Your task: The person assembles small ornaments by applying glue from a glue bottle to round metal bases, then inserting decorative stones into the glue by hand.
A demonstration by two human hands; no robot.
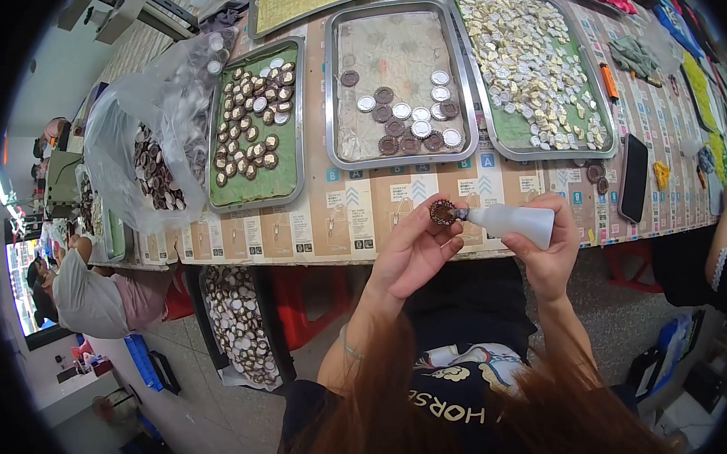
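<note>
Left hand (414, 253) pinches a brown round cap (442, 212) in a narrow grip above the near desk (322, 221) edge. Right hand (550, 250) wraps a white squeeze bottle (515, 221), nozzle touching the cap. Behind stand three metal trays: left tray (259, 195) of brown caps, middle tray (401, 155) sparsely filled, right tray (540, 152) heaped with silver-gold caps. Clear bag (140, 115) far left; black phone (634, 178) right. Printed white-and-blue labels cover the desk.

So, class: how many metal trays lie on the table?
4: left tray, middle tray, right tray, and a far tray cut by the picture's top edge; others may be hidden.
</note>
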